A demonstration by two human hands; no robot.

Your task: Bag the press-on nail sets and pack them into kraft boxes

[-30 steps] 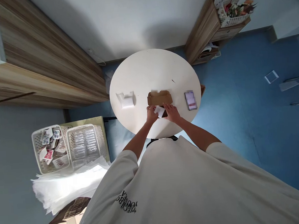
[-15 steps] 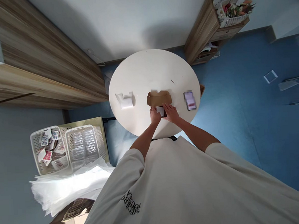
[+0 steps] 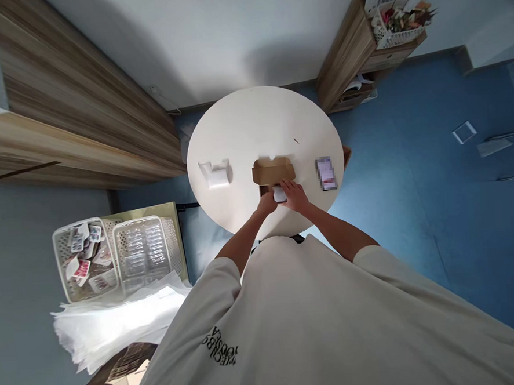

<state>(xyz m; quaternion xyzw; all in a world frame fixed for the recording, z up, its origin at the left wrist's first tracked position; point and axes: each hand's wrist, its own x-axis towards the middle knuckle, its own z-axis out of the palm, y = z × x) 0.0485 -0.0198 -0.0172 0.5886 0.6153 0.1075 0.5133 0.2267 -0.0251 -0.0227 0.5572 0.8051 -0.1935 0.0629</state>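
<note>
By the near edge of the surface (image 3: 261,119), the left fingers (image 3: 269,198) touch the white packet (image 3: 278,194), grip unclear; it lies in the open cardboard box (image 3: 274,174), between them and the right fingers (image 3: 288,186), whose hold I cannot tell.

On my feed, the bare left hand (image 3: 267,203) has shifted rightward and closer to the body over the past second. Its fingers, which reached over the left end of the open, brown cardboard box (image 3: 274,174) half a second ago, have drawn back to the near side, exposing that end's brown interior. I also note that the small, white, blocky packet (image 3: 279,194), askew one second earlier, now sits straighter and farther right, against the bare right hand (image 3: 295,195), covering the dark patch formerly visible there.
</note>
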